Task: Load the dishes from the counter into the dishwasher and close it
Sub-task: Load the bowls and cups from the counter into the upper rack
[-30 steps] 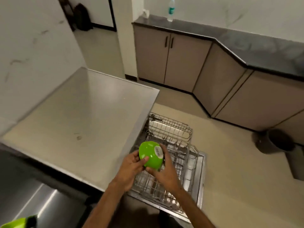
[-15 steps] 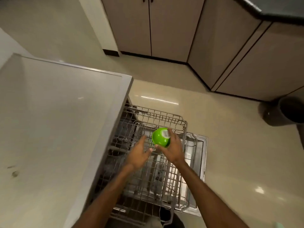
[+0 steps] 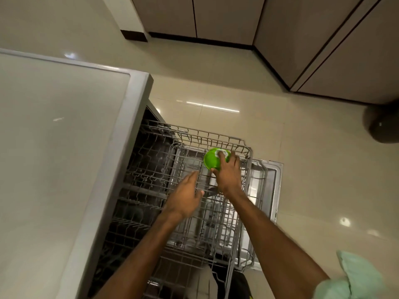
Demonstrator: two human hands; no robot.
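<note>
A small green bowl (image 3: 212,159) with a white sticker on its base is turned bottom-up at the far end of the pulled-out upper wire rack (image 3: 194,134) of the dishwasher. My right hand (image 3: 228,173) is closed over the bowl from the near side, fingers over its base. Just left of it, my left hand (image 3: 185,197) hovers over the rack with fingers apart, holding nothing. The dishwasher door (image 3: 272,186) lies open flat beneath the racks. Whether the bowl rests on the rack wires I cannot tell.
The steel counter (image 3: 60,152) fills the left side, its edge running beside the racks. Beige cabinets (image 3: 226,16) line the far wall and right. A dark round bin (image 3: 384,124) stands on the tiled floor at right. A pale green cloth (image 3: 354,277) shows at bottom right.
The view has tipped down toward the dishwasher. My right hand carried the green bowl from near the counter edge out to the far end of the upper rack; my left hand let go of it.
</note>
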